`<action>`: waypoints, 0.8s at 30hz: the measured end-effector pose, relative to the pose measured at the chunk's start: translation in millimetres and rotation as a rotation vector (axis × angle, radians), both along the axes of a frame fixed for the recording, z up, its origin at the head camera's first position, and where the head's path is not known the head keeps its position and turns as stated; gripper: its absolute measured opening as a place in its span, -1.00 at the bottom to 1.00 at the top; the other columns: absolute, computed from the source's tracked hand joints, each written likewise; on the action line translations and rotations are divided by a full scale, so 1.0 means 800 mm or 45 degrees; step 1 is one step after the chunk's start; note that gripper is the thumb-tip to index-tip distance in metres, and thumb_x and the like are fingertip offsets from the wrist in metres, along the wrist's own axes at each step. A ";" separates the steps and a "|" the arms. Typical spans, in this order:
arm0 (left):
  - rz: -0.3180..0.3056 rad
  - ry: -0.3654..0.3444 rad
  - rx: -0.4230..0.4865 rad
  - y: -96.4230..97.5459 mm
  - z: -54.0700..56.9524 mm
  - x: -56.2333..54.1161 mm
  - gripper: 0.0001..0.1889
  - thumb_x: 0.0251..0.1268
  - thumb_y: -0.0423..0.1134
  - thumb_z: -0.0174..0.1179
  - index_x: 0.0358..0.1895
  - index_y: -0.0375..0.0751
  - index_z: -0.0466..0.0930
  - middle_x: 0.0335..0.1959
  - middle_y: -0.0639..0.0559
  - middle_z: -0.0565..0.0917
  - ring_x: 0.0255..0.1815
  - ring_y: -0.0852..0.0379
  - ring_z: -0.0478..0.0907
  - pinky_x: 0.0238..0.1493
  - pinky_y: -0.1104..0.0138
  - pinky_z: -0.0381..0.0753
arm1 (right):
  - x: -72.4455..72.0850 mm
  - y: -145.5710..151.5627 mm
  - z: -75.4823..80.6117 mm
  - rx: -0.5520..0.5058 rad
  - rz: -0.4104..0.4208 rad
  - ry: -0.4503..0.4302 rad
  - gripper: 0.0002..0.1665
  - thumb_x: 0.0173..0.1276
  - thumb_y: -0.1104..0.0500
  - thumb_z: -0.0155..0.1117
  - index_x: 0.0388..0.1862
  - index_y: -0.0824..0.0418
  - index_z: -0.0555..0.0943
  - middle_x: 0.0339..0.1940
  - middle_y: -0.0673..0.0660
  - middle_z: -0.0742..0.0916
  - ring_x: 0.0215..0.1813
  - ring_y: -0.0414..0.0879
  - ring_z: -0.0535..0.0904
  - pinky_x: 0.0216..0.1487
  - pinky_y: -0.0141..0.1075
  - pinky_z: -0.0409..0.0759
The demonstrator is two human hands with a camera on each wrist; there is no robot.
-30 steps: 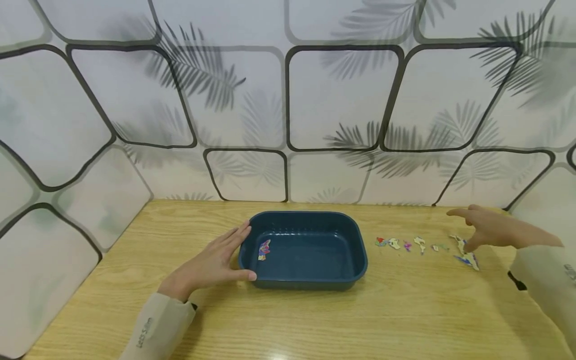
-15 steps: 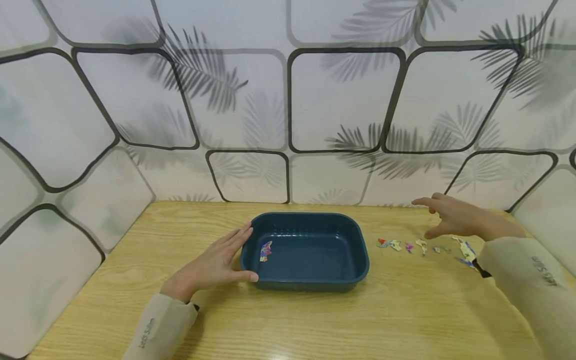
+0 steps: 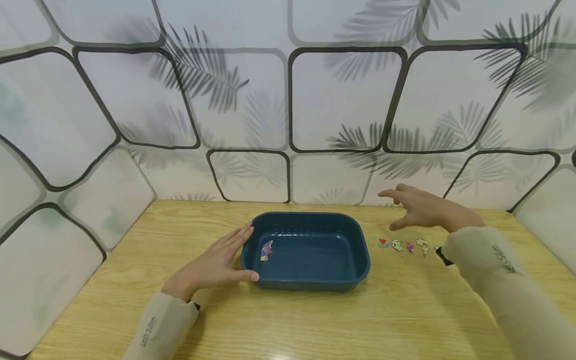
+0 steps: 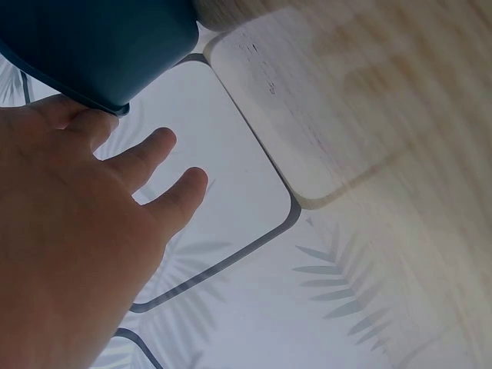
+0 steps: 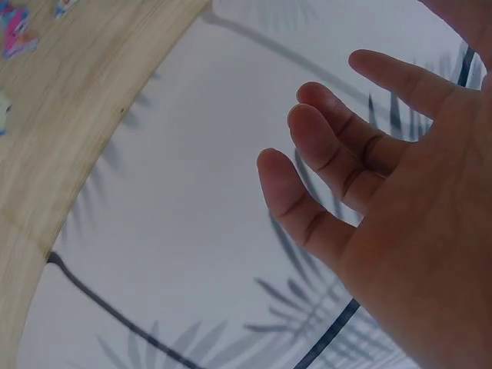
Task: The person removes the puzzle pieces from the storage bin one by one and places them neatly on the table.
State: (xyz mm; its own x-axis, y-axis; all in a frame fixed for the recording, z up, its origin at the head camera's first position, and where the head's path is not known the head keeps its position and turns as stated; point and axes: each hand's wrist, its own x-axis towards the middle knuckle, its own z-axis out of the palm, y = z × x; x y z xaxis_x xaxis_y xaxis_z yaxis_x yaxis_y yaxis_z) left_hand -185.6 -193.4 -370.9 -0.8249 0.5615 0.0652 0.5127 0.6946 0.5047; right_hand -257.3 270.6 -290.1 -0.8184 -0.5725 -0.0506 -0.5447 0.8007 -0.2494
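A dark blue rectangular plastic basin (image 3: 306, 286) stands on the wooden table. My left hand (image 3: 215, 265) lies against its left end, fingers spread along the rim and thumb at the front corner; the left wrist view shows the fingers fairly straight. Inside the basin lies a small multicoloured flat cutout (image 3: 266, 251). To the right, a row of small flat cutouts (image 3: 396, 245) lies on the table. My right hand (image 3: 425, 207) hovers behind this row, fingers apart and loosely bent, holding nothing; its sleeve hides the row's right end.
The patterned wall (image 3: 333, 175) rises directly behind the table (image 3: 315, 325), and another wall (image 3: 81, 200) closes the left side. A pink cutout (image 5: 17, 31) shows at the upper left of the right wrist view.
My right hand has moved left from above the far-right cutouts toward the basin, and its sleeve now covers those cutouts. My left hand has stayed on the basin.
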 end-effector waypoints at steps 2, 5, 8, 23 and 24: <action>0.000 -0.002 0.001 0.001 0.000 0.000 0.10 0.26 0.24 0.33 0.61 -0.39 -0.02 0.66 -0.19 -0.07 0.59 -0.39 -0.08 0.45 -0.33 -0.05 | -0.001 -0.009 0.001 -0.006 0.006 -0.011 -0.02 0.19 0.00 0.56 0.43 0.45 0.35 -0.09 0.23 0.55 0.00 0.21 0.57 -0.05 0.15 0.57; -0.003 0.003 0.005 0.000 0.000 -0.001 0.10 0.26 0.23 0.33 0.61 -0.40 -0.02 0.66 -0.19 -0.06 0.59 -0.39 -0.08 0.45 -0.33 -0.04 | -0.003 -0.023 0.001 -0.018 0.020 -0.029 -0.02 0.19 0.00 0.56 0.44 0.44 0.35 -0.09 0.23 0.55 0.01 0.21 0.56 -0.03 0.15 0.57; -0.004 0.000 0.005 0.000 0.001 0.000 0.09 0.27 0.23 0.32 0.61 -0.40 -0.03 0.66 -0.19 -0.07 0.59 -0.39 -0.09 0.45 -0.32 -0.04 | -0.004 -0.036 0.001 -0.028 0.034 -0.054 -0.02 0.21 -0.01 0.55 0.44 0.44 0.34 -0.09 0.25 0.54 0.00 0.20 0.55 -0.03 0.14 0.56; 0.002 0.025 -0.007 -0.001 -0.001 0.001 0.11 0.24 0.25 0.34 0.61 -0.39 -0.01 0.66 -0.16 -0.05 0.59 -0.37 -0.06 0.42 -0.36 -0.01 | -0.006 -0.106 -0.012 -0.059 0.065 -0.148 -0.09 0.34 0.04 0.48 0.51 0.37 0.30 0.10 0.33 0.50 0.18 0.30 0.50 0.10 0.15 0.54; 0.002 0.024 -0.006 -0.001 -0.001 0.001 0.11 0.24 0.25 0.34 0.61 -0.39 -0.01 0.66 -0.16 -0.05 0.59 -0.37 -0.06 0.42 -0.36 -0.01 | -0.006 -0.111 -0.013 -0.057 0.069 -0.152 -0.09 0.34 0.03 0.48 0.52 0.37 0.30 0.10 0.33 0.50 0.18 0.29 0.50 0.10 0.14 0.54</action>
